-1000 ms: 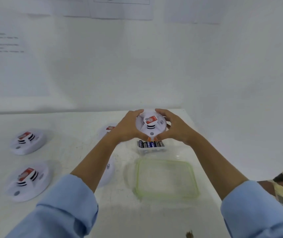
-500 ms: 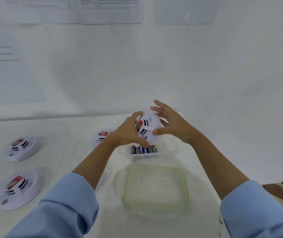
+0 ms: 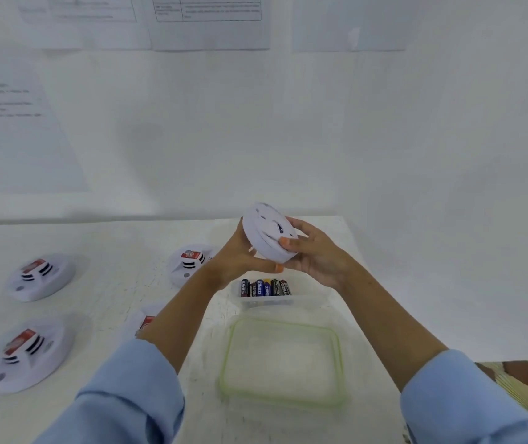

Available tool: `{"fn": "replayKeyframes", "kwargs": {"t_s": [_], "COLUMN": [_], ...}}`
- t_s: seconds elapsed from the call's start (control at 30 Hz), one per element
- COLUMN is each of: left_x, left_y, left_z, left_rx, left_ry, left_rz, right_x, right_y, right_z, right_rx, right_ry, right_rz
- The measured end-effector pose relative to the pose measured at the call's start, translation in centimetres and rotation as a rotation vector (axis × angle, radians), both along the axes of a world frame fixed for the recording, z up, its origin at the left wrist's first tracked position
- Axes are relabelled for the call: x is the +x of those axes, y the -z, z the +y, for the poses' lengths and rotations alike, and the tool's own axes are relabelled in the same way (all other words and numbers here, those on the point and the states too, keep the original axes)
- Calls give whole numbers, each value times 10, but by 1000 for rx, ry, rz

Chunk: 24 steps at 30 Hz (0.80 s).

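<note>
A round white smoke detector [image 3: 266,233] is held up above the table, tilted, with its flat back side facing me. My left hand [image 3: 240,254] grips it from the left and below. My right hand [image 3: 312,254] holds its right edge, thumb pressed on the back plate. Right under the hands stands a small clear box [image 3: 307,301] with several batteries [image 3: 266,287] lined up inside.
Several more white smoke detectors with red labels lie on the white table: far left [image 3: 40,277], front left [image 3: 24,352], behind my left wrist [image 3: 189,262], and one mostly hidden under my left forearm [image 3: 146,320]. A green-rimmed clear lid [image 3: 234,344] lies in front. The table's right edge is near.
The detector was turned over from face-up to back-up and raised slightly. My right hand, loose half a second ago, took hold of its edge again.
</note>
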<state>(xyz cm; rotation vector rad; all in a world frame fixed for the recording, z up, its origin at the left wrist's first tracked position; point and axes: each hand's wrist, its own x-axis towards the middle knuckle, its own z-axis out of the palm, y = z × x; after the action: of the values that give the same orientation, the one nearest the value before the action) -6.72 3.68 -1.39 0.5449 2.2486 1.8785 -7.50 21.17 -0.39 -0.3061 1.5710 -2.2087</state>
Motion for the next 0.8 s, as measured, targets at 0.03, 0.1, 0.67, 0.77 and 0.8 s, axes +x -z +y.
{"fn": "replayKeyframes", "kwargs": {"t_s": [0.03, 0.1, 0.67, 0.77, 0.8], "left_x": [0, -1, -14, -17, -18], "left_y": [0, -2, -5, -6, -6], "left_z": [-3, -12, -30, -30, -29], "left_rx": [0, -12, -117, -143, -145], "left_ry": [-13, -33, 43, 60, 68], "left_rz": [12, 11, 7, 3, 3], "right_x": [-1, -5, -5, -5, -4], "right_y": [0, -1, -2, -3, -3], "right_z": [1, 2, -10, -8, -8], "right_rx": [36, 144, 398, 416, 425], "right_ry": [18, 64, 118, 109, 107], "right_rz": [6, 46, 213, 223, 227]}}
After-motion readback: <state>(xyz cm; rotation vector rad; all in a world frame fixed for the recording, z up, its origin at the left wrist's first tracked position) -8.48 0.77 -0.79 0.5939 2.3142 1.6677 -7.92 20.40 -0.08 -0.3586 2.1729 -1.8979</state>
